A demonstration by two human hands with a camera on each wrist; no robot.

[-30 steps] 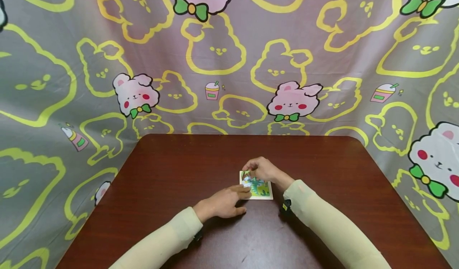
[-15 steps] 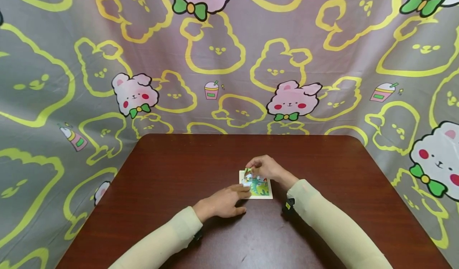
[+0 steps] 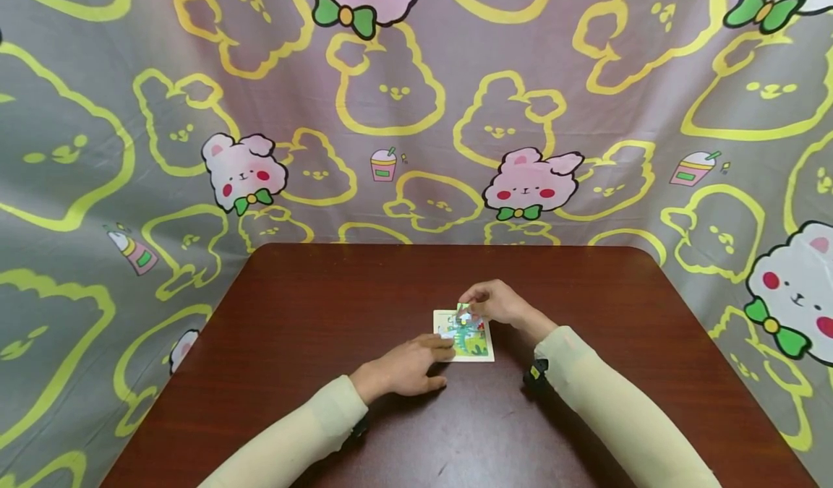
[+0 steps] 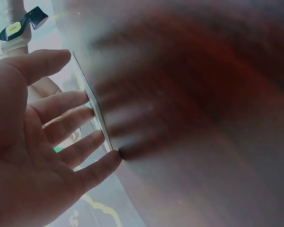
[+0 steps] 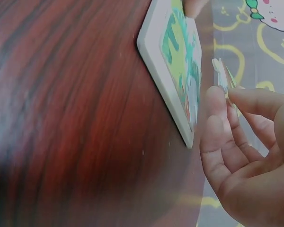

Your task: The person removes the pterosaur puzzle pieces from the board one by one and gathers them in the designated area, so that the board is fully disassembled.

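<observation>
A small jigsaw puzzle (image 3: 475, 346) with a green and blue picture and a pale frame lies flat on the table. My left hand (image 3: 410, 366) rests with spread, nearly straight fingers on its left side. In the left wrist view the fingertips (image 4: 98, 137) meet the thin edge of the frame. My right hand (image 3: 502, 306) pinches a puzzle piece (image 5: 221, 74) between thumb and fingers, raised above the puzzle's far side. In the right wrist view the piece is tilted nearly edge-on, apart from the frame (image 5: 166, 97). Its printed face is mostly hidden.
The brown wooden table (image 3: 338, 293) extends around the puzzle on all sides. A grey curtain (image 3: 429, 61) with cartoon animals hangs behind the table and at both sides. Each wrist carries a small black camera (image 3: 536, 376) under a pale sleeve.
My right hand has moved to the right along the puzzle's far side and lifted the piece out of the upper left area. My left hand has kept its place.
</observation>
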